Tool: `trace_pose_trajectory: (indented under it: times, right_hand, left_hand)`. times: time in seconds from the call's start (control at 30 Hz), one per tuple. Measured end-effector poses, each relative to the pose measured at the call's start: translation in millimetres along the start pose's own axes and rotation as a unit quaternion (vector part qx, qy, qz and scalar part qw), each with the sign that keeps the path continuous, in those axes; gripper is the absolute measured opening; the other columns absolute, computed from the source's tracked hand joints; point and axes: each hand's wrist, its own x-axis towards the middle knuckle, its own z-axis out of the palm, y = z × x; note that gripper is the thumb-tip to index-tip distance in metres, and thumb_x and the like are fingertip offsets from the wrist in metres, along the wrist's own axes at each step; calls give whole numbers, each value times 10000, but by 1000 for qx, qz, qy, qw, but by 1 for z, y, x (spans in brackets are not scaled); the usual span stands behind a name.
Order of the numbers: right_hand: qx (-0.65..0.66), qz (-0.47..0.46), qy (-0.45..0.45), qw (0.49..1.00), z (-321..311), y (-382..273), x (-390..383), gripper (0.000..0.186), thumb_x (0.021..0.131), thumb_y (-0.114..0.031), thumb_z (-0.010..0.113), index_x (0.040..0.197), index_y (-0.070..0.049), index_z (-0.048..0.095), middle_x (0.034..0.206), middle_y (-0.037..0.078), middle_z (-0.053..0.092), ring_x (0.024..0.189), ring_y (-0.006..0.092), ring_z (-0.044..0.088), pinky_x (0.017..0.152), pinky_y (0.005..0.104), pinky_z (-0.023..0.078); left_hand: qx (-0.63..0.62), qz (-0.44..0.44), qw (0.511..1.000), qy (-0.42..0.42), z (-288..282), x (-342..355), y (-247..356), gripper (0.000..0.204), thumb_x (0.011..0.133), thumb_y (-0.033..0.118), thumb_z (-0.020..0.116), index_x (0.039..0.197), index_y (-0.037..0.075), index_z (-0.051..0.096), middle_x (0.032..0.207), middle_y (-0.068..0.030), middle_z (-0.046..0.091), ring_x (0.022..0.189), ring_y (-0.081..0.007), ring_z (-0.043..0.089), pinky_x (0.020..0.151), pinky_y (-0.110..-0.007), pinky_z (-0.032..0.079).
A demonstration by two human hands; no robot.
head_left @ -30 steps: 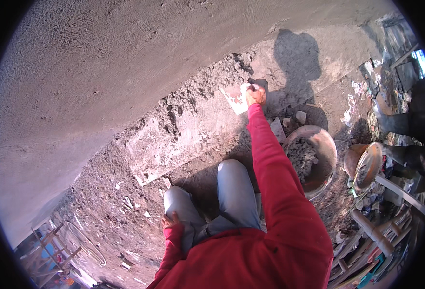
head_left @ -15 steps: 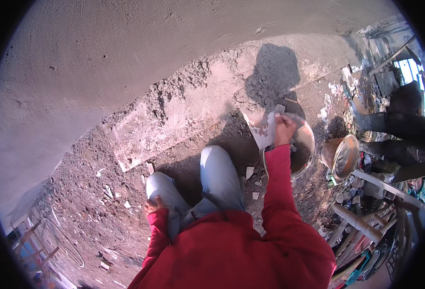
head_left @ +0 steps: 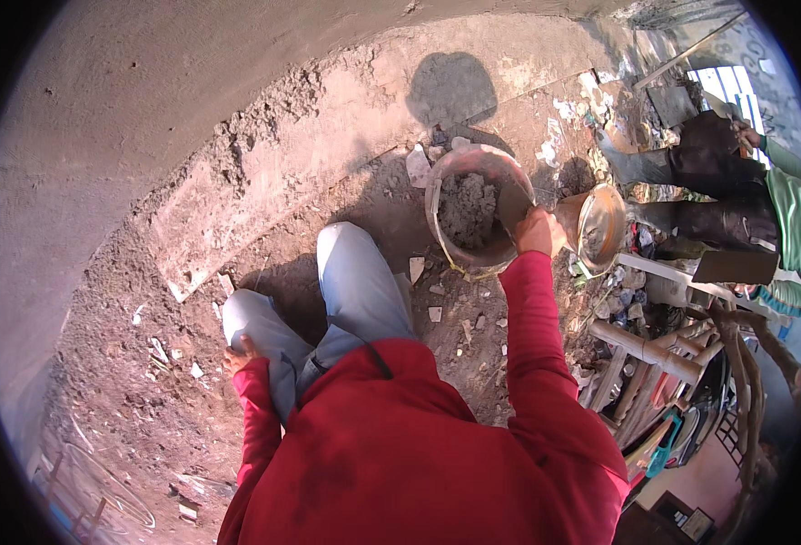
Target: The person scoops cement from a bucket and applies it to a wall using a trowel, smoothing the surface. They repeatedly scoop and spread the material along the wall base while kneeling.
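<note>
A building site: bare grey wall (head_left: 146, 118) across the upper left, mortar (head_left: 469, 207) in a bucket (head_left: 493, 160) at upper centre, debris-strewn dirt (head_left: 114, 391) at lower left, piled wood (head_left: 650, 352) at lower right.

wet mortar (head_left: 467, 211) lies in a bucket (head_left: 487, 161), left of another container (head_left: 573, 216).

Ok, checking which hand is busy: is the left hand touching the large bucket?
Apart. The head view shows the left hand at the left knee, both legs and ground between it and the large bucket.
</note>
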Motion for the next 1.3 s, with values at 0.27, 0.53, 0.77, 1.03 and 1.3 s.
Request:
trace_pose_trajectory:
  times: [0.27,0.53,0.77,1.03,1.3]
  right_hand:
    - [349,44,123,928,-14,-86,33,301,830,-351,625,829,-63,712,776,182,673,740,382,641,688,454,493]
    - [288,158,-193,925,74,-265,76,323,756,-380,639,870,-88,711,916,190,685,894,371,655,798,467,512]
    - [314,240,-196,897,103,-291,102,309,755,-374,668,868,-89,703,923,171,691,896,361,657,790,471,504]
    - [386,201,-135,890,131,-352,170,300,743,-374,690,845,-94,721,823,169,691,809,364,668,746,466,517]
    - [393,116,-74,909,177,-387,239,342,711,-435,659,812,-115,726,780,154,689,755,375,669,683,449,522]
  left_hand:
    - [8,-5,1000,-12,-21,-12,7,857,813,703,414,1380,60,399,1381,-242,402,1260,-413,401,1047,-484,333]
    - [28,21,999,-29,-28,-16,24,862,853,664,390,1377,-20,366,1344,-305,426,1280,-436,375,1072,-462,303]
    - [61,0,998,-22,-24,-8,29,810,852,630,417,1345,-13,401,1314,-294,447,1230,-442,416,1038,-484,329]
    - [68,34,997,-5,-24,-2,28,792,868,608,407,1340,-28,411,1304,-318,452,1226,-459,417,1032,-498,330]
    - [46,23,997,-52,-36,-4,39,793,864,592,426,1341,-41,399,1311,-321,443,1247,-461,389,1046,-496,313]
